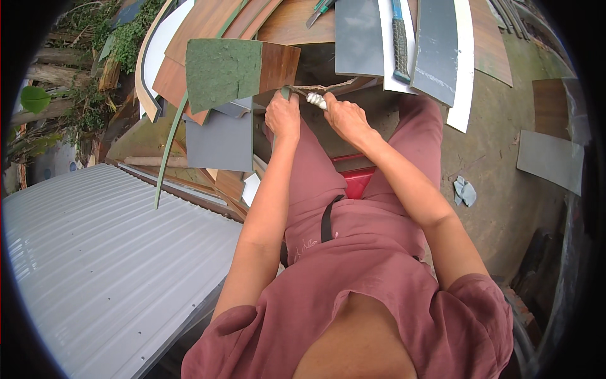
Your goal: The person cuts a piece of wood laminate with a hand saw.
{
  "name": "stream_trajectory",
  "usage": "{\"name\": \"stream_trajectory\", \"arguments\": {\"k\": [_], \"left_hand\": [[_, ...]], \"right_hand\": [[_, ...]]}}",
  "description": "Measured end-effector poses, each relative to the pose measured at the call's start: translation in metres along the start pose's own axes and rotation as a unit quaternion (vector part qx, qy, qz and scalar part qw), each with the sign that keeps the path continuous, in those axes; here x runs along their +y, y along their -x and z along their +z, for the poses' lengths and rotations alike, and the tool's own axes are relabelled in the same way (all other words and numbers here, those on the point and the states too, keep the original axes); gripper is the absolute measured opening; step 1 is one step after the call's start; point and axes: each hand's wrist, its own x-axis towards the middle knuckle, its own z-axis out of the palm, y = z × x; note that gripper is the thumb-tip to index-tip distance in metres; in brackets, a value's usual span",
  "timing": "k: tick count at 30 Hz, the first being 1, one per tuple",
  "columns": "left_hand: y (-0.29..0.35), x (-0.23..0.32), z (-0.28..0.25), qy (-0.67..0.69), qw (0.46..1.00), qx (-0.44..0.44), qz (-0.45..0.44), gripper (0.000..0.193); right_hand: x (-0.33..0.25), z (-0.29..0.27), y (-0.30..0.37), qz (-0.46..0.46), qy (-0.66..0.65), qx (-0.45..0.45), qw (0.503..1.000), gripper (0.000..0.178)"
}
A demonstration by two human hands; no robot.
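In front of my knees, my left hand [283, 118] is closed around a narrow grey-green strip [286, 93] whose end sticks up past the thumb. My right hand [349, 120] grips an object with a white, lumpy, wrapped-looking part [317, 100] that points toward the left hand. Its far end is too small to make out. Just beyond both hands, a pale ragged edge [331, 86] runs across. A board with a rough green patch and wood-grain face [224, 74] lies beyond and to the left of my left hand.
Wood-grain and grey panels [358, 41] are stacked ahead, bearing a tool with a blue and black handle [399, 47] and a green-handled cutter [320, 11]. A long green strip [169, 151] hangs at left above corrugated metal sheeting [107, 252]. A crumpled cloth [464, 191] lies on the right floor.
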Motion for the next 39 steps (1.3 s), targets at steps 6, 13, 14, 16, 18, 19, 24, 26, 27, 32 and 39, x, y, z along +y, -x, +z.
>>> {"name": "stream_trajectory", "arguments": {"k": [6,13,14,16,18,19,24,26,27,32,39], "left_hand": [[0.001,0.001,0.000,0.010,1.000,-0.004,-0.009,0.032],[-0.002,0.002,-0.002,0.010,1.000,-0.012,-0.008,0.032],[-0.002,0.001,-0.002,0.010,1.000,-0.006,-0.006,0.031],[-0.001,0.001,-0.002,0.003,1.000,-0.004,-0.007,0.031],[-0.001,0.001,-0.002,-0.004,1.000,0.000,-0.006,0.032],[0.000,0.002,-0.001,0.003,1.000,-0.006,-0.009,0.032],[0.002,0.000,-0.003,0.013,1.000,-0.019,-0.015,0.033],[0.000,-0.004,-0.002,0.010,1.000,-0.008,-0.006,0.033],[0.000,-0.001,-0.003,0.012,1.000,-0.009,-0.007,0.033],[-0.001,0.004,-0.006,0.010,1.000,-0.015,-0.010,0.032],[0.001,0.004,-0.003,0.024,0.999,-0.021,-0.012,0.031]], "right_hand": [[-0.005,-0.003,-0.004,-0.005,-0.006,0.006,1.000,0.020],[0.027,-0.010,0.046,0.022,0.029,-0.013,0.999,0.019],[0.023,-0.009,0.040,0.011,0.022,-0.007,1.000,0.018],[0.006,-0.011,0.021,-0.001,0.014,0.001,1.000,0.017],[-0.015,-0.013,-0.003,-0.019,0.024,0.003,1.000,0.016],[-0.017,-0.012,-0.008,-0.021,0.024,0.005,0.999,0.016],[-0.002,-0.005,0.000,-0.001,0.011,-0.003,1.000,0.025],[0.013,-0.007,0.023,0.002,0.019,-0.021,1.000,0.026],[0.024,-0.008,0.038,0.005,0.023,-0.013,1.000,0.022],[0.025,-0.010,0.048,0.026,0.029,-0.013,0.999,0.019],[-0.014,-0.006,-0.008,-0.001,0.006,0.007,1.000,0.016]]}}
